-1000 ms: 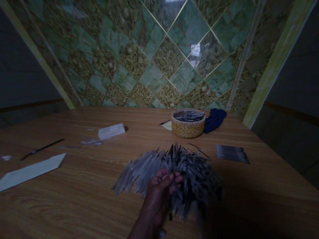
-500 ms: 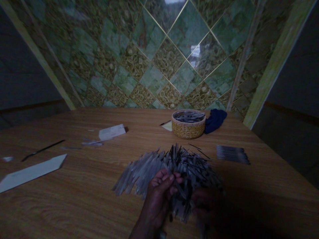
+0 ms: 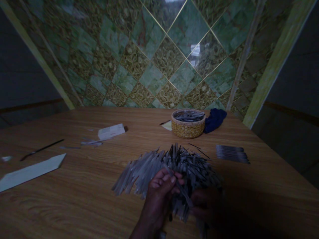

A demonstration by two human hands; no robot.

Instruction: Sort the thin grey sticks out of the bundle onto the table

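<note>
My left hand [image 3: 161, 189] is closed on a thin clear plastic sleeve [image 3: 183, 192] that slants down to the right. At the sleeve's lower end is my right hand [image 3: 205, 202], dark and in shadow, its fingers bent around that end. Under and beyond both hands lies a large pile of slim sleeves [image 3: 144, 171]. Those on the left look pale, while dark thin sticks [image 3: 199, 166] show among the ones in the middle and on the right.
A wicker basket [image 3: 188, 129] full of similar pieces stands behind the pile, beside a dark blue cloth [image 3: 215, 120]. A row of sleeved sticks [image 3: 231, 154] lies right. On the left are a white box [image 3: 111, 131], a long pale card [image 3: 32, 172] and a black strip [image 3: 42, 150].
The sleeve between my hands shows more of its length now, reaching my right hand. My left hand has barely moved, and the pile looks the same.
</note>
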